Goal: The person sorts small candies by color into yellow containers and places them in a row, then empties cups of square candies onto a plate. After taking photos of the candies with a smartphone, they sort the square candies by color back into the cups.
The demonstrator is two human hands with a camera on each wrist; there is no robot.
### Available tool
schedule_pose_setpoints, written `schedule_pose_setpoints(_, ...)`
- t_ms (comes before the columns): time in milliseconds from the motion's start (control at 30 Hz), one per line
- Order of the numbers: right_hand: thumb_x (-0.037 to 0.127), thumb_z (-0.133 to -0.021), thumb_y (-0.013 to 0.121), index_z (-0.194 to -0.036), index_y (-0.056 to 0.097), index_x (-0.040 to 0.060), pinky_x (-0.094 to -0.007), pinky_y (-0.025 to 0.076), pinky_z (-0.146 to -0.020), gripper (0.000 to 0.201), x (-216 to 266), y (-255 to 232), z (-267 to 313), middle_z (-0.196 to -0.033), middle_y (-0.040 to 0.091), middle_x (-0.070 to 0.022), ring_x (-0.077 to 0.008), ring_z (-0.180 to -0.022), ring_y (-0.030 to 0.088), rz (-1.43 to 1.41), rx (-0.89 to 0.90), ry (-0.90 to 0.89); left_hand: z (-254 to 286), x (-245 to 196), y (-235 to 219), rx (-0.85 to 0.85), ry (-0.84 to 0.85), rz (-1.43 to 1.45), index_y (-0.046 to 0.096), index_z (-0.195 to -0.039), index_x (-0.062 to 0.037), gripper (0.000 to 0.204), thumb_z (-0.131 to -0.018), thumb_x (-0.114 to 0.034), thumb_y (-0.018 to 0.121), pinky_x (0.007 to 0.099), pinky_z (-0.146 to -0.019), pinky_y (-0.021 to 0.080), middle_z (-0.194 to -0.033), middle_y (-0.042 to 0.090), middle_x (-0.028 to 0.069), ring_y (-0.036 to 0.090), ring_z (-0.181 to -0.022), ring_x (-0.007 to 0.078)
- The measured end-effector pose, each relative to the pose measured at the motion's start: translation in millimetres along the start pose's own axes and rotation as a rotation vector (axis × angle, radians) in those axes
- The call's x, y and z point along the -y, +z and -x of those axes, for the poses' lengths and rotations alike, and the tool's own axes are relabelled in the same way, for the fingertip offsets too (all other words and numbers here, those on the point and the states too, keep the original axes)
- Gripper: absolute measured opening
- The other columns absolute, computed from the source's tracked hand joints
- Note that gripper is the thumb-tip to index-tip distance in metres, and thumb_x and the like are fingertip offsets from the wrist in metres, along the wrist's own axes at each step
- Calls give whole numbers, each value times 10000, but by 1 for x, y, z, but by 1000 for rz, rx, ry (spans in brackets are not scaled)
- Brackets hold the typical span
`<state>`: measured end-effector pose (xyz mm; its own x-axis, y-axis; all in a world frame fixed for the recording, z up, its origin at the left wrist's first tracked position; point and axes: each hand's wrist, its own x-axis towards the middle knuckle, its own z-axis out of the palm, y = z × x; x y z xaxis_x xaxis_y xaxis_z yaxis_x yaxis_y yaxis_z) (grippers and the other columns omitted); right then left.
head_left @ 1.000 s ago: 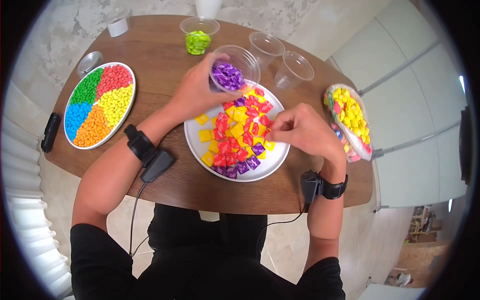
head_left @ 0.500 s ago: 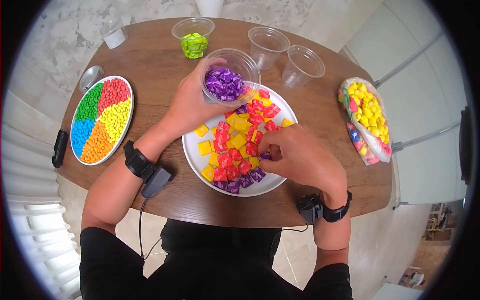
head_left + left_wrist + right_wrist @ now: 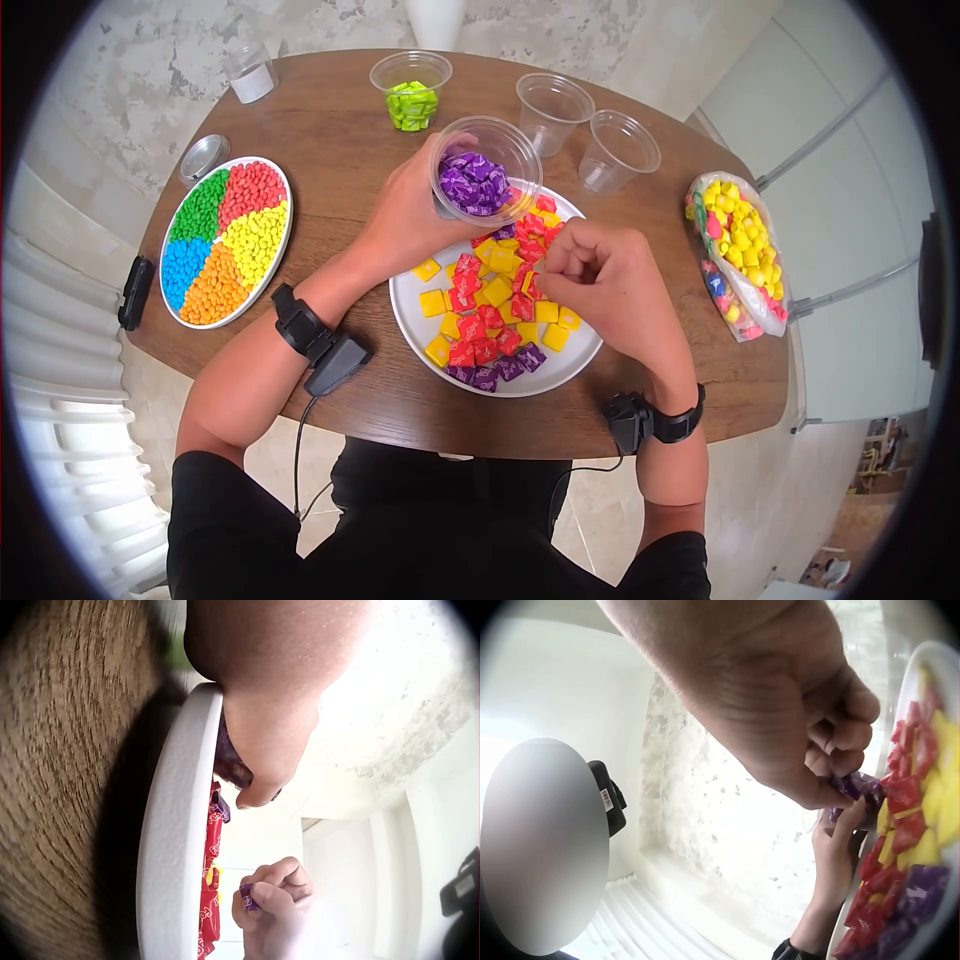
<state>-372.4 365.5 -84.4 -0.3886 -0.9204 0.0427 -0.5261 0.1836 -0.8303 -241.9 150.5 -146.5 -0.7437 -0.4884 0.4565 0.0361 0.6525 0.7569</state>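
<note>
My left hand point(image 3: 412, 208) grips a clear plastic cup point(image 3: 523, 182), tilted over the far rim of a white plate point(image 3: 408, 312). Purple wrapped candies point(image 3: 474, 184) lie inside the cup. On the plate are mixed red, yellow and purple wrapped candies point(image 3: 486, 349), the purple ones mostly along its near edge. Above the plate's right side, my right hand point(image 3: 622, 288) pinches a purple wrapped candy point(image 3: 250, 898) between thumb and fingers, as the left wrist view shows.
Farther back stand a cup of green candies point(image 3: 411, 105) and two empty clear cups point(image 3: 553, 105). A plate of small candies sorted by colour point(image 3: 225, 240) sits at left, near a lidded jar point(image 3: 253, 80). At right lies a bag of yellow and pink sweets point(image 3: 740, 250).
My right hand reached down to the purple candies at the plate's right side, then rose with one toward the cup. My left hand keeps holding the cup over the plate.
</note>
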Motion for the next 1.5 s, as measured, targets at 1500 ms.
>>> schedule_pose_setpoints(1500,60,-806,741,-842,662,1,-366,490,-644,105,19,0,13,-721,662,-113,-251,-681,646,163,336,-24,0,1,0,-13,-37,44,570,-1382,-27,829,-709,-297,971,371,-1070,510,-1297,674,151,656,-1223,244)
